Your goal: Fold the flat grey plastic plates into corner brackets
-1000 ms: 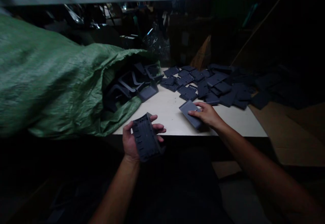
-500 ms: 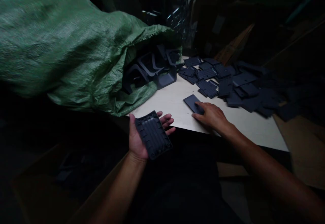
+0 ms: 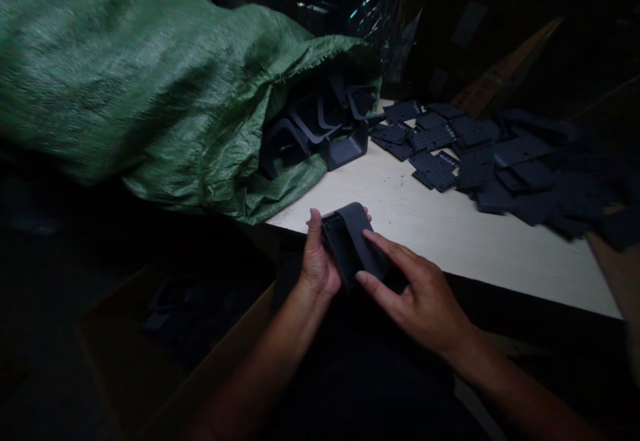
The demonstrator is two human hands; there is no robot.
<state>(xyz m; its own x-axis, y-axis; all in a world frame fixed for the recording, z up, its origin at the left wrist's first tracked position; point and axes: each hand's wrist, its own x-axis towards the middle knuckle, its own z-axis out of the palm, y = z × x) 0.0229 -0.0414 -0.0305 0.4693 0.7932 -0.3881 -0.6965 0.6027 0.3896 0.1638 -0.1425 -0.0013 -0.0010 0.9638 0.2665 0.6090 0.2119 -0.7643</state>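
My left hand (image 3: 316, 262) grips a dark grey plastic housing (image 3: 353, 241) just off the near edge of the pale table (image 3: 450, 234), thumb on its left side. My right hand (image 3: 417, 291) presses against the right of the same part, index finger laid across a flat dark plate on top of it. The two pieces sit together between both hands. Both hands are closed round the parts.
A big green woven sack (image 3: 150, 88) lies open on the left, with several dark bracket-shaped housings (image 3: 325, 128) spilling from its mouth. Several flat dark plates (image 3: 475, 154) are heaped at the back right. A cardboard box (image 3: 165, 321) stands below left.
My right hand picked the flat plate off the table and brought it to the housing in my left hand. My left hand closed and turned the housing on edge. The view shifted left.
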